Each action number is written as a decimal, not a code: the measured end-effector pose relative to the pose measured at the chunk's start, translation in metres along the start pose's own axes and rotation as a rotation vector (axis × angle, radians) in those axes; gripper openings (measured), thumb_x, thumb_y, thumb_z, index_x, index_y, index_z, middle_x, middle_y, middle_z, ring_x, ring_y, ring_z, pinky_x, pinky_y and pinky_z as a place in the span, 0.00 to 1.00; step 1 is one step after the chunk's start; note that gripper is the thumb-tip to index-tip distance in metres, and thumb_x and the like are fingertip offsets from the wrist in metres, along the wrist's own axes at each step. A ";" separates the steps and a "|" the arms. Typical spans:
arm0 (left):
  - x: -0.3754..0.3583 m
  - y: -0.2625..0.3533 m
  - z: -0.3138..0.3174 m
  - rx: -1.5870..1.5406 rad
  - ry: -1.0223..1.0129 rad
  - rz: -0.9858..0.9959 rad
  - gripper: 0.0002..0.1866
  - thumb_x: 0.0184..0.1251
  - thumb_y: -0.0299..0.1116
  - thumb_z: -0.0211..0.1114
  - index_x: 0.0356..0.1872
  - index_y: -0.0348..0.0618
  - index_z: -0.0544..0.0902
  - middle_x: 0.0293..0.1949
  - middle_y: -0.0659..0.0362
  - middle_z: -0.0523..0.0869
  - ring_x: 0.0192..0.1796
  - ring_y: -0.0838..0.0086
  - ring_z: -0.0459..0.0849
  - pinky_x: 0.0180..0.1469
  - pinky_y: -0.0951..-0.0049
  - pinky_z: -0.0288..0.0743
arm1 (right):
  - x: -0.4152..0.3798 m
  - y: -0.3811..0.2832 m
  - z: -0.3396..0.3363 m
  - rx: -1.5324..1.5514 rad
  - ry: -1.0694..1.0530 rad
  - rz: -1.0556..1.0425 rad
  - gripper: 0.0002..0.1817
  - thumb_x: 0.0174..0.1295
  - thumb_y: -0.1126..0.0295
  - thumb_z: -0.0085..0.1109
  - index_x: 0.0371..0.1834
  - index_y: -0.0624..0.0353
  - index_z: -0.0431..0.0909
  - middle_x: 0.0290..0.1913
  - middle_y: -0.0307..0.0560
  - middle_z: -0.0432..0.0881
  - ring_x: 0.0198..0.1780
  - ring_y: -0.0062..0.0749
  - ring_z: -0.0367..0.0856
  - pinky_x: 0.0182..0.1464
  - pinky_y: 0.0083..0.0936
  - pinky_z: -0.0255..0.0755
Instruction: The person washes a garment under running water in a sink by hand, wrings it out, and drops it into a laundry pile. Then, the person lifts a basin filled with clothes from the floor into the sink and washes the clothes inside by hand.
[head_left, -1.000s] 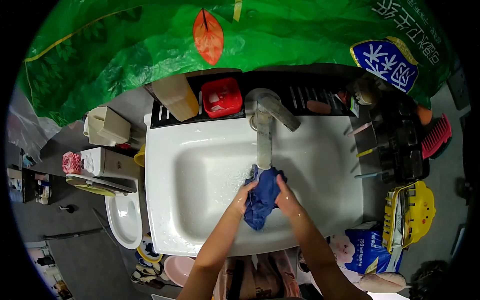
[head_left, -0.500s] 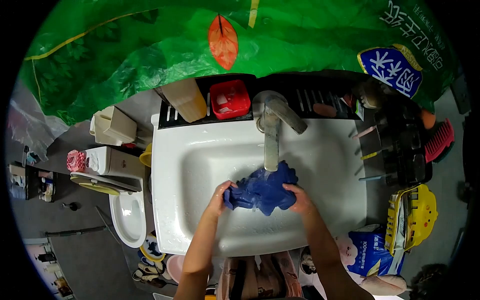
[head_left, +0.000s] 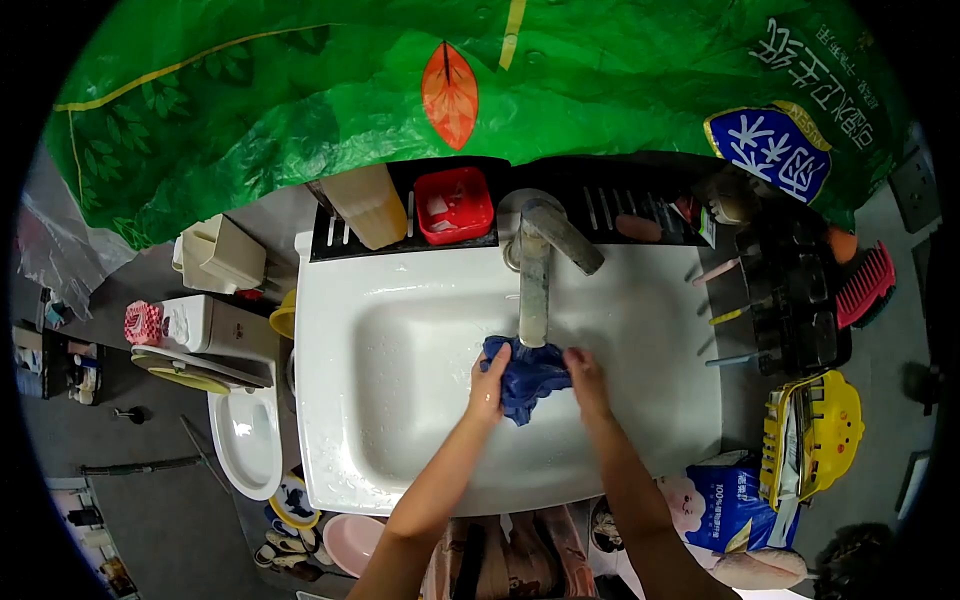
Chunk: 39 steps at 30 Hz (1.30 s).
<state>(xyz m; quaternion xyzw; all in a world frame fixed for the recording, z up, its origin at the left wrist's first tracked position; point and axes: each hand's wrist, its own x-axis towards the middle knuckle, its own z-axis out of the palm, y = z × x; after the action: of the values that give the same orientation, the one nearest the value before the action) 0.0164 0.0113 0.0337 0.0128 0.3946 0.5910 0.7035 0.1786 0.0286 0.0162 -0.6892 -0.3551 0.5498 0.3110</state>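
A wet, crumpled blue cloth (head_left: 526, 382) is bunched under the spout of the grey metal faucet (head_left: 534, 300), over the white sink basin (head_left: 400, 420). On its left side my left hand (head_left: 488, 384) grips the fabric, thumb near the top edge. My right hand (head_left: 587, 382), slightly blurred, closes on the cloth's right edge. Part of the cloth's upper edge lies behind the spout.
Behind the sink stand a red soap box (head_left: 454, 206) and a yellowish bottle (head_left: 368, 208). A black holder with brushes (head_left: 790, 295) and a yellow basket (head_left: 812, 440) are at the right. A toilet (head_left: 247, 440) is at the left. Green plastic (head_left: 300, 100) spans the top.
My hands have come closer together, my left hand moving right and up. The cloth, spread wider before, is now gathered into a smaller bunch. The view has shifted slightly.
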 end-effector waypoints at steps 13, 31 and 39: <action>-0.022 -0.040 -0.012 0.715 0.271 0.730 0.11 0.51 0.31 0.63 0.19 0.38 0.72 0.17 0.57 0.75 0.18 0.69 0.74 0.22 0.73 0.67 | -0.018 0.025 0.064 1.002 -0.492 0.187 0.12 0.52 0.75 0.51 0.41 0.62 0.72 0.34 0.44 0.76 0.33 0.30 0.77 0.35 0.27 0.74; -0.005 -0.029 -0.013 1.099 -0.023 1.101 0.13 0.41 0.25 0.69 0.25 0.43 0.70 0.29 0.55 0.73 0.34 0.63 0.74 0.39 0.70 0.68 | -0.024 -0.016 0.033 0.955 -0.745 0.556 0.31 0.61 0.41 0.34 0.46 0.57 0.71 0.45 0.40 0.75 0.52 0.29 0.70 0.54 0.30 0.66; -0.018 -0.042 -0.009 1.019 0.036 1.070 0.18 0.38 0.24 0.69 0.12 0.42 0.63 0.18 0.54 0.68 0.23 0.59 0.69 0.25 0.70 0.62 | -0.002 0.001 0.067 0.973 -0.490 0.370 0.18 0.60 0.52 0.47 0.34 0.57 0.74 0.26 0.40 0.77 0.27 0.29 0.77 0.31 0.24 0.74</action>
<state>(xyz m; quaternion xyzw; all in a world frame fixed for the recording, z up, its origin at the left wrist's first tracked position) 0.0453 -0.0206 0.0169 0.5190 0.5714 0.5967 0.2193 0.1132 0.0290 0.0025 -0.3697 0.0036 0.8388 0.3996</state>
